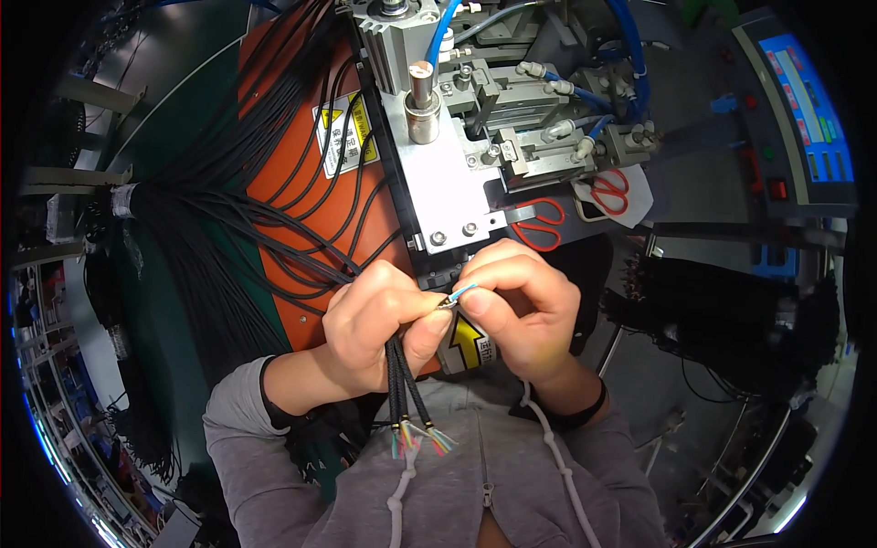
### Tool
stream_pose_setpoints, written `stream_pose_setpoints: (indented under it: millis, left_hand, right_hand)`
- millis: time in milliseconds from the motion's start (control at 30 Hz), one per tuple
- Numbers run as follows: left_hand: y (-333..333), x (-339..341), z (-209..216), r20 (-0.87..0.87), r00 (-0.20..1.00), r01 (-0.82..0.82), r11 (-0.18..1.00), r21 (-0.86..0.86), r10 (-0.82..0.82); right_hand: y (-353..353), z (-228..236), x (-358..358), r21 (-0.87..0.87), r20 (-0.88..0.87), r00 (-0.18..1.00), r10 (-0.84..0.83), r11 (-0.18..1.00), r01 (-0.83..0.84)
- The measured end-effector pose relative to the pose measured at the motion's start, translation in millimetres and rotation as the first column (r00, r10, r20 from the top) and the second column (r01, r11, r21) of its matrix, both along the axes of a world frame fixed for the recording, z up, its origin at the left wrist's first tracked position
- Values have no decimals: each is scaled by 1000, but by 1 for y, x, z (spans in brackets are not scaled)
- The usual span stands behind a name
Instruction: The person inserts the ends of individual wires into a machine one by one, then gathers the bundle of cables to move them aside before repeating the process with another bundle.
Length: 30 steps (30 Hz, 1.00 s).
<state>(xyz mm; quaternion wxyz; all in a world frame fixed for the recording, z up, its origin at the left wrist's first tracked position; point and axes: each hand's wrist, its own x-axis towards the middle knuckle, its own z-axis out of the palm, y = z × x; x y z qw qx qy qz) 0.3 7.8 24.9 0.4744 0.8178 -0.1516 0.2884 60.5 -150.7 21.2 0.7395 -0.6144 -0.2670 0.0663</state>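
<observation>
My left hand [379, 320] is closed around several black cables [396, 374]. Their stripped ends hang below it, fanning into thin coloured wires [429, 441]. One cable end pokes out between the left thumb and forefinger, and its blue wire [463, 292] reaches across to the other hand. My right hand [521, 306] pinches that wire between thumb and forefinger. Both hands meet in front of my chest, just below the metal plate [438, 183] of a machine. A yellow arrow label [468, 342] shows partly beneath them.
A thick bundle of black cables [210, 210] spreads over an orange panel [274, 164] at left. Red-handled scissors [541, 224] lie beside the machine, with another red-handled pair [610, 190] farther right. Pneumatic clamps [539, 119] with blue hoses stand behind. More black cables [722, 320] hang at right near a screen [808, 110].
</observation>
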Motion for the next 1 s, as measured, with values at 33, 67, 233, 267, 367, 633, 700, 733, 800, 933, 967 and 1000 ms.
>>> stream_pose_setpoints:
  millis: [33, 67, 233, 267, 367, 633, 700, 733, 800, 933, 967, 1000]
  left_hand:
    - [0, 2, -1, 0, 1000, 25, 1000, 9, -25]
    - [0, 4, -2, -1, 999, 51, 999, 17, -51]
    - [0, 7, 1, -104, 986, 148, 977, 152, -133]
    - [-1, 6, -1, -106, 986, 145, 979, 147, -130]
    - [-2, 7, -4, -123, 989, 108, 955, 275, -76]
    - [-10, -3, -5, -77, 993, -17, 779, 627, 84]
    - [-10, -3, -7, -59, 995, -28, 773, 634, 85]
    - [-10, -2, -8, -38, 996, -34, 765, 644, 75]
    - [-11, -2, -10, -18, 997, -42, 758, 651, 70]
    - [-12, -1, -16, -36, 993, -55, 713, 699, 113]
    - [-12, -2, -16, -49, 992, -48, 701, 712, 118]
    - [-13, -2, -16, -62, 990, -41, 689, 724, 124]
  right_hand:
    - [-3, 3, 4, -51, 10, 1000, 19, 999, -18]
    - [-6, 7, 8, -102, 19, 999, 38, 994, -35]
    - [-26, 16, 24, -314, 243, 959, 145, 947, -64]
    - [-27, 15, 25, -318, 239, 959, 149, 946, -68]
    - [-30, 10, 25, -387, 513, 850, 118, 916, 106]
    - [-29, -23, 14, -436, 470, 880, -68, 849, 299]
    - [-28, -33, 16, -447, 441, 896, -58, 851, 275]
    - [-28, -37, 18, -455, 414, 908, -58, 851, 261]
    - [-25, -40, 20, -464, 386, 921, -52, 852, 243]
    - [-19, -42, 21, -528, 347, 937, -27, 821, 219]
    - [-19, -43, 20, -535, 362, 932, -19, 814, 224]
    - [-19, -44, 19, -542, 376, 927, -11, 808, 230]
